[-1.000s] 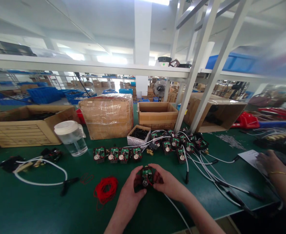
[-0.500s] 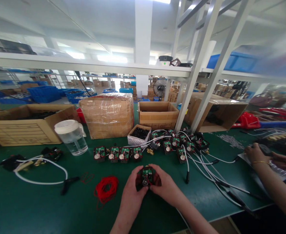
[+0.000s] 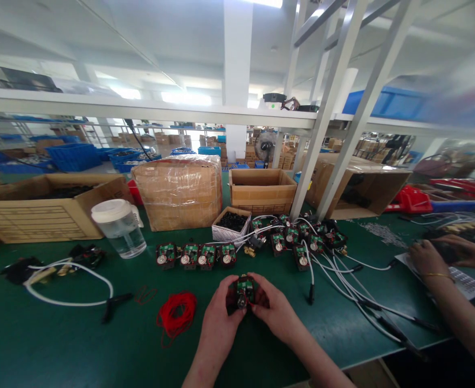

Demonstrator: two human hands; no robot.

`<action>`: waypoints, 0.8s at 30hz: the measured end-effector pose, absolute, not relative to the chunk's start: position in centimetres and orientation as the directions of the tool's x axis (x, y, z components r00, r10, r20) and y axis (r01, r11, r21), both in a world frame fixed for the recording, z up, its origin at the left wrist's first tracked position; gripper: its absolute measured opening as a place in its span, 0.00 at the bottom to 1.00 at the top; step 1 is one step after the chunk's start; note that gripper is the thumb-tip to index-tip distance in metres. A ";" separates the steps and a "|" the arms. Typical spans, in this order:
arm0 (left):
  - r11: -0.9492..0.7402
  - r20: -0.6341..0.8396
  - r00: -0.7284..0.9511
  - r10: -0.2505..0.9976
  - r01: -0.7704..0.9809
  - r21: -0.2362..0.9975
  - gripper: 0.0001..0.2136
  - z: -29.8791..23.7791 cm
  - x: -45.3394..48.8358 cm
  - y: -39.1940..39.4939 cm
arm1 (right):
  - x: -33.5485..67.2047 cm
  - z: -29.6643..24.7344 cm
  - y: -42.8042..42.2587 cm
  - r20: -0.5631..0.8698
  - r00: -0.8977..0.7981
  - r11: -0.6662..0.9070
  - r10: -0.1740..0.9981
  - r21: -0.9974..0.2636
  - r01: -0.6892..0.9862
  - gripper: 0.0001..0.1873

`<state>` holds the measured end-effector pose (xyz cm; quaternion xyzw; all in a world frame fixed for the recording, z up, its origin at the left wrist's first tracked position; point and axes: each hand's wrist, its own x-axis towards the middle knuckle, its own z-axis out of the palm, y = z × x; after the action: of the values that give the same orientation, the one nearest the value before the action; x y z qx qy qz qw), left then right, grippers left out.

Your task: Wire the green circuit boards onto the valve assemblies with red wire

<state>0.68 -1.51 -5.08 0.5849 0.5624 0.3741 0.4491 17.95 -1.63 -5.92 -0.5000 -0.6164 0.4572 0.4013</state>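
Between my two hands, near the front of the green table, is a small black housing with a green circuit board and a round metal part at its lower end. My left hand grips its left side, thumb low by the round part. On the other side my right hand closes on the housing, its thumb near a red wire. Beyond them stands a row of several similar circuit-board units. To the left lies a coil of red wire.
A water jug stands at the left near a white cable loop. Cardboard boxes and a small box of black parts line the back. More wired units and white cables spread rightward. A co-worker's hands hold a dark part.
My hands stay in place around the circuit-board unit, with my right thumb shifted slightly. At the right, the co-worker's hands and the dark part have moved a little.
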 end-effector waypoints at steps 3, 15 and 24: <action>0.042 -0.076 0.091 0.993 0.334 0.942 0.29 -4.8 0.7 -1.4 | 17.9 -6.1 -1.6 0.047 -0.175 0.090 0.983 -0.966 0.244 0.38; 0.044 -0.081 0.093 0.992 0.345 0.937 0.29 -4.9 0.7 -1.4 | 18.0 -5.7 -1.7 0.035 -0.178 0.078 0.983 -0.967 0.243 0.38; 0.039 -0.073 0.092 0.993 0.331 0.943 0.29 -5.1 0.6 -1.4 | 18.0 -5.6 -1.6 0.037 -0.180 0.083 0.983 -0.963 0.256 0.38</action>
<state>0.64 -1.39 -5.05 0.5870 0.5637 0.3688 0.4490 18.04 -1.64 -5.58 -0.5008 -0.6184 0.4556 0.3990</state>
